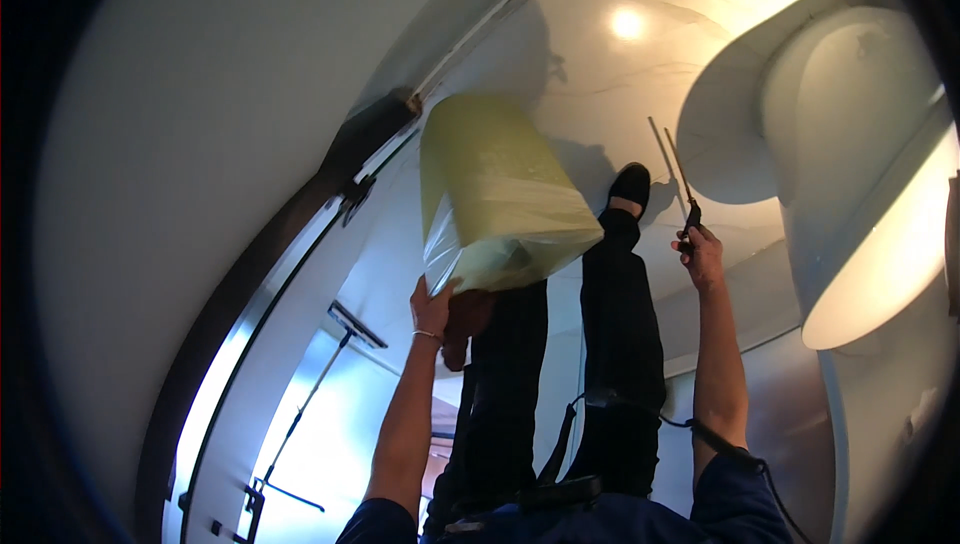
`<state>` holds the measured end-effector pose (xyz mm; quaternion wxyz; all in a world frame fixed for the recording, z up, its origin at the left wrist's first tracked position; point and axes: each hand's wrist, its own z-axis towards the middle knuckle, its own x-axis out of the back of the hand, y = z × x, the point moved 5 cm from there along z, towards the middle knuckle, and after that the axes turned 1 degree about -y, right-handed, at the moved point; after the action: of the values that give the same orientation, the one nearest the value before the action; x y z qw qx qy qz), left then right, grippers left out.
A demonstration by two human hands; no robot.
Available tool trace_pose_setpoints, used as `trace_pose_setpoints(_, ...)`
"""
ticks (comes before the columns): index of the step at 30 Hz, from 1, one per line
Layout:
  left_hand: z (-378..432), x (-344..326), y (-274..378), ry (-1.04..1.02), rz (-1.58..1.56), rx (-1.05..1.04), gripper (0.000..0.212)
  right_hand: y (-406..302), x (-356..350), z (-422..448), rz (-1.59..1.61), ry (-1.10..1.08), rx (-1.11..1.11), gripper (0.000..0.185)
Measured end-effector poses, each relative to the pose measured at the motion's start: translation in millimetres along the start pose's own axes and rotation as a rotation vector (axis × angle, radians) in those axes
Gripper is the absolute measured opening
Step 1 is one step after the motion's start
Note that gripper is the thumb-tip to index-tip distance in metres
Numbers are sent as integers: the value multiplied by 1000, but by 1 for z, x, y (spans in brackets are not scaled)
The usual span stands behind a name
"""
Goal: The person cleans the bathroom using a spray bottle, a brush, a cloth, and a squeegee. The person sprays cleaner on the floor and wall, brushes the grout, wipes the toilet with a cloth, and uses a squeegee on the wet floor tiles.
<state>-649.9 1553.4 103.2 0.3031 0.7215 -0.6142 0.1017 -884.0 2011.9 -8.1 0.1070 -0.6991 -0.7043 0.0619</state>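
Observation:
My left hand [433, 307] grips the gathered rim of a translucent yellow plastic bag [499, 176], which looks stretched over or shaped like a bin. The bag hangs tilted in front of my left leg, its upper end towards the wall base. A dark reddish-brown thing [469, 319] shows just behind that hand; I cannot tell what it is. Off to the right, my right hand [701, 253] is closed around the black handle of long, thin metal tongs [679, 165]. Their tips point away from me over the floor, beside the toilet base.
A white toilet [847, 131] stands on the right. The pale marbled floor [615, 86] meets a wall [210, 94]. At the left are a dark door frame [255, 259] and a flat-headed mop or squeegee [356, 324] on a pole. A black cord [675, 422] crosses near my right arm.

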Motion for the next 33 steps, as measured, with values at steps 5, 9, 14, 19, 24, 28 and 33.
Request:
trace_pose_setpoints(5,6,-11,56,-470,324,-26,29,5,12,6,62,50,16,22)
trace_pose_setpoints(9,3,-24,100,-625,293,-87,30,7,10,5,156,29,-37,33)
trace_pose_setpoints(14,-46,-118,192,-846,-974,829,37,14,15,5,234,26,-25,33)
trace_pose_setpoints(19,-52,-228,266,-1030,-962,557,43,19,19,5,244,25,-17,28)
trace_pose_setpoints(24,-20,-303,363,-1089,-795,208,51,25,21,11,202,-5,38,25)
trace_pose_setpoints(28,16,-277,397,-890,-42,22,58,56,38,34,277,-22,73,27)
trace_pose_setpoints(33,98,-164,441,-433,509,-959,49,86,32,54,360,-121,105,30)
